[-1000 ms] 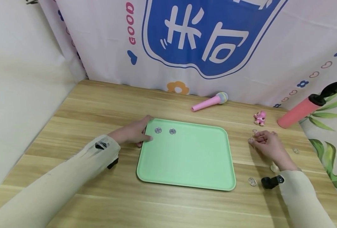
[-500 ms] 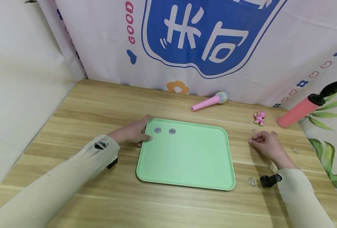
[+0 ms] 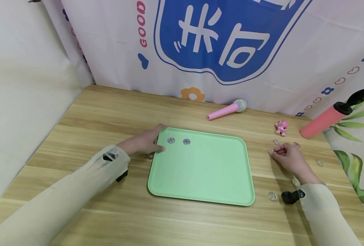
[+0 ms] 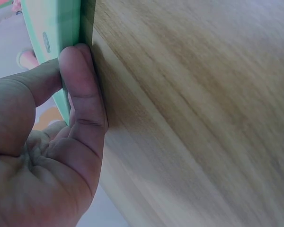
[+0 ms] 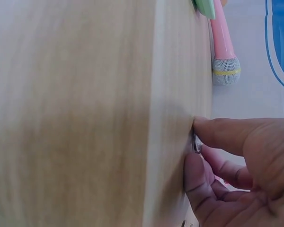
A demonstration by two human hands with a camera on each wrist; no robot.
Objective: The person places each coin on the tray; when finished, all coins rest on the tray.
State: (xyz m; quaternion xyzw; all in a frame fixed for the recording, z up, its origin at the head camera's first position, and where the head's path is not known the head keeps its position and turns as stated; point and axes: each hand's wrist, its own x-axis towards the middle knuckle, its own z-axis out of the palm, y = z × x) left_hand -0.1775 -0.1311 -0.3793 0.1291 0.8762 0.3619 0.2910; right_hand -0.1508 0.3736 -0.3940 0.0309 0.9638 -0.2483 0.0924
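Note:
A light green tray [image 3: 200,171] lies on the wooden table, with two silvery coins [image 3: 171,140] near its far left corner. My left hand [image 3: 143,141] grips the tray's left edge, the thumb over the rim and the fingers along the outer side. In the left wrist view, the fingers [image 4: 80,90] are bent against the tray's wall [image 4: 68,23]. Right of the tray, my right hand [image 3: 289,159] pinches a small silvery coin [image 5: 196,144] between thumb and fingertips, low at the table surface; the fingers cover most of it.
Several similar discs lie around my right hand, among them a coin [image 3: 272,196] near the wrist and a disc [image 3: 319,163] farther right. Behind stand a pink toy microphone [image 3: 226,110], a pink figurine [image 3: 281,127] and a red pump [image 3: 323,120]. A printed cloth [image 3: 114,61] hangs behind.
The right fingertips have closed over the coin at the table, which now hardly shows in the head view. My left hand and the tray have stayed put.

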